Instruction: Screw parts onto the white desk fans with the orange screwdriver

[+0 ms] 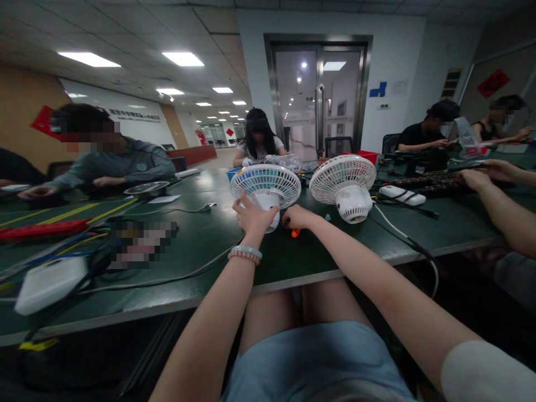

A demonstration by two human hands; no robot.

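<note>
The left hand [252, 216] wraps its fingers [242, 204] around the base of a small white plastic fan with a round grille [265, 188], standing on the dark green desk [188, 245]. The right hand [296, 216] rests just beside it, fingers curled over a small orange-handled tool [295, 233]. A second white fan [344, 187] stands nearby.

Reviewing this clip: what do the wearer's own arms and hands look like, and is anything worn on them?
Both forearms are bare, with no gloves. The left hand has a pale beaded bracelet around its wrist. The right hand shows no ring, watch or band; higher up that arm, a short white sleeve covers the upper part near the shoulder. No sleeve is visible on the left arm.
</note>
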